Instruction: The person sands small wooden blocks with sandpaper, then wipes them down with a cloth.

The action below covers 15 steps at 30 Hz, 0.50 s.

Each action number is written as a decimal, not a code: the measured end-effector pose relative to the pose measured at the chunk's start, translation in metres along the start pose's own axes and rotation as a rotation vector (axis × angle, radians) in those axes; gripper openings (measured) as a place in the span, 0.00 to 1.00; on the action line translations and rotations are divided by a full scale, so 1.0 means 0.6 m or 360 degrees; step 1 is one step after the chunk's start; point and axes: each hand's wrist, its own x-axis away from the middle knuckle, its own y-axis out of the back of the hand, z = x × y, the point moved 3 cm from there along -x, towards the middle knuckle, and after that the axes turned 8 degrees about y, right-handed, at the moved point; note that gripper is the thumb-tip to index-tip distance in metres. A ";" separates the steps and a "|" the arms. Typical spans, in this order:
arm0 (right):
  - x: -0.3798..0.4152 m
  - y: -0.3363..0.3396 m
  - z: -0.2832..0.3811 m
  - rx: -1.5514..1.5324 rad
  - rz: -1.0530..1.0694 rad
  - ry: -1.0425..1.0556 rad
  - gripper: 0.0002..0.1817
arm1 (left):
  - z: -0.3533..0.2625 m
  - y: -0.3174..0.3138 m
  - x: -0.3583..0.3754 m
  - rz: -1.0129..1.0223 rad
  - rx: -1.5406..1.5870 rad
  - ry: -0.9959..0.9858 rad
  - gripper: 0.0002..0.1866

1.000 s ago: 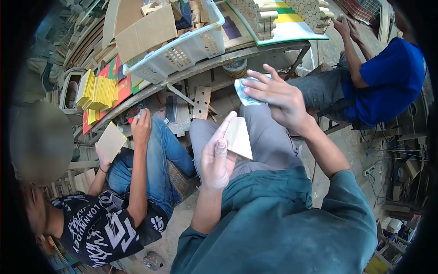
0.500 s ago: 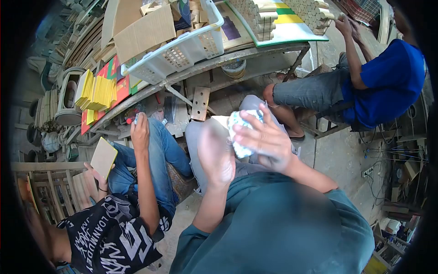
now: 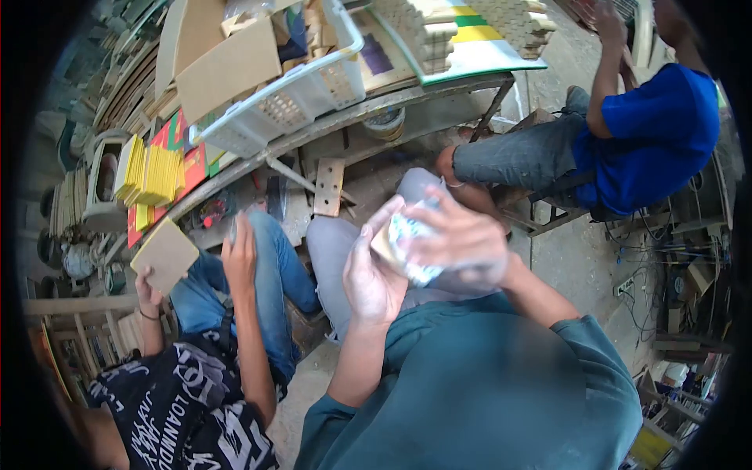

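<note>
1. Teal sleeves lead up to the person's two hands, raised together over grey-trousered knees.
2. Left hand (image 3: 370, 274) is curled around a pale wooden piece (image 3: 381, 244), thumb up along its edge; only a sliver of the wood shows between the hands.
3. Right hand (image 3: 462, 243) is blurred, its fingers closed over a white-and-blue cloth (image 3: 407, 235) and pressing it flat against the wooden piece.
4. Just left of the wooden piece sits a co-worker in blue jeans and a black printed shirt, one hand (image 3: 239, 251) raised and the other holding a tan square board (image 3: 164, 254).
5. Beyond the wooden piece, a drilled wooden plank (image 3: 329, 186) leans under the long surface (image 3: 407, 98).
6. On the surface stands a white basket (image 3: 290, 98) filled with cardboard (image 3: 227, 66), and left of it are yellow stacked sheets (image 3: 153, 172).
7. Far right of the wooden piece sits a second person in a blue shirt (image 3: 650, 133), arm lifted toward a board loaded with wooden blocks (image 3: 439, 31).
</note>
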 end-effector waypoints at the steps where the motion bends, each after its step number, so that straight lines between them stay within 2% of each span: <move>1: -0.003 -0.007 0.005 0.0068 0.0120 0.0069 0.23 | -0.001 -0.001 0.001 -0.0046 -0.0221 0.0030 0.25; 2: -0.004 -0.009 -0.004 0.0124 0.0108 0.0222 0.25 | 0.000 -0.007 0.003 -0.0105 -0.0135 0.0064 0.25; 4: 0.012 0.001 -0.046 0.0403 -0.0140 0.0013 0.28 | 0.002 0.030 -0.006 0.0710 0.0087 0.0270 0.24; 5: 0.019 0.011 -0.072 0.0773 -0.0072 -0.0181 0.33 | -0.002 0.025 -0.002 0.0594 -0.0021 0.0317 0.24; 6: 0.026 0.023 -0.082 0.0712 -0.0224 -0.0293 0.33 | -0.006 0.016 0.004 0.0473 -0.0136 0.0353 0.24; 8: 0.052 0.024 -0.089 0.0506 -0.0523 -0.0230 0.34 | -0.006 0.010 0.009 0.0361 0.0023 0.0318 0.24; 10: 0.068 0.004 -0.073 0.0158 -0.0644 -0.0413 0.33 | 0.005 0.025 0.004 0.0339 0.0150 0.0359 0.24; 12: 0.075 -0.018 -0.054 -0.0058 -0.0708 -0.0586 0.33 | 0.020 0.041 -0.004 -0.0080 -0.0179 0.0330 0.23; 14: 0.094 -0.041 -0.048 -0.0071 -0.0654 -0.0750 0.33 | 0.033 0.083 -0.023 0.0081 -0.0470 0.0496 0.16; 15: 0.097 -0.049 -0.045 -0.0055 -0.0603 -0.0733 0.33 | 0.044 0.109 -0.040 0.0431 -0.0192 0.0609 0.16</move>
